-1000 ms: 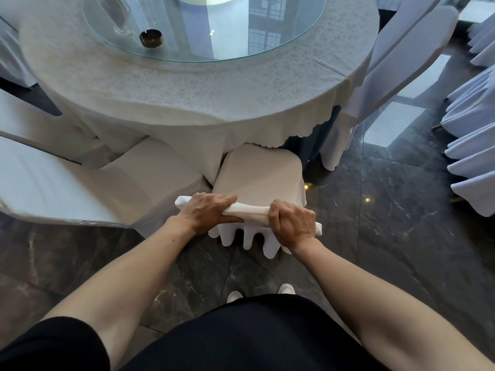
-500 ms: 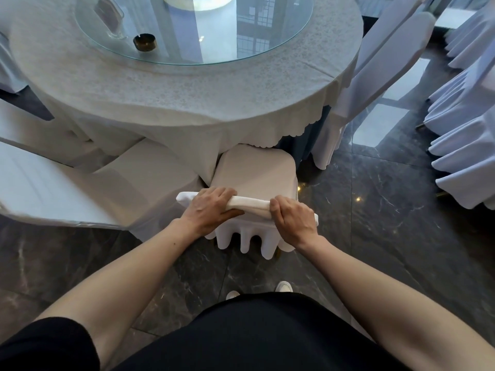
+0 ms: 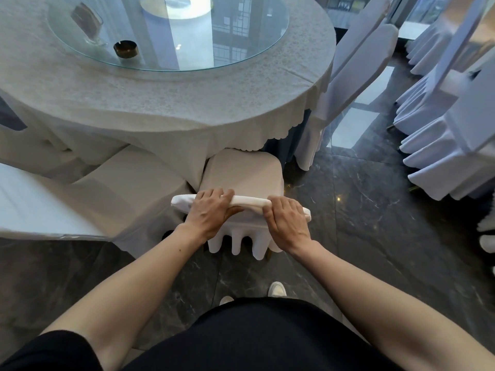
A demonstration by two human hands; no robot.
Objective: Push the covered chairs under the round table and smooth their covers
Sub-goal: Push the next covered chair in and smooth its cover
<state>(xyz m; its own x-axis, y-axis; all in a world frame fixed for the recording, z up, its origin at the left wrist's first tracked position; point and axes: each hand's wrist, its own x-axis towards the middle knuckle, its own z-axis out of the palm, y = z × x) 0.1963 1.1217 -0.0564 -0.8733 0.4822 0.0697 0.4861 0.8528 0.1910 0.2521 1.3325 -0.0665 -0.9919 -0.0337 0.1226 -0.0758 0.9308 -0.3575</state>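
"Two hands on one chair back, why?"
"Likely to steer it straight: the left hand (image 3: pixel 211 213) and right hand (image 3: pixel 288 221) sit apart on the covered chair's (image 3: pixel 241 172) top rail, fingers (image 3: pixel 214 194) curled over it, gripping cloth and frame."
"Where is the chair?"
"Centre frame, its seat front just under the round tabletop's (image 3: pixel 187 99) hanging cloth."

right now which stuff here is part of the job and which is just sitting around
In the job: covered chair, gripped at its back by left hand and right hand; round table; neighbouring chair on the left.
Just about: ashtray, glass turntable, card stand, spare covered chairs at right.
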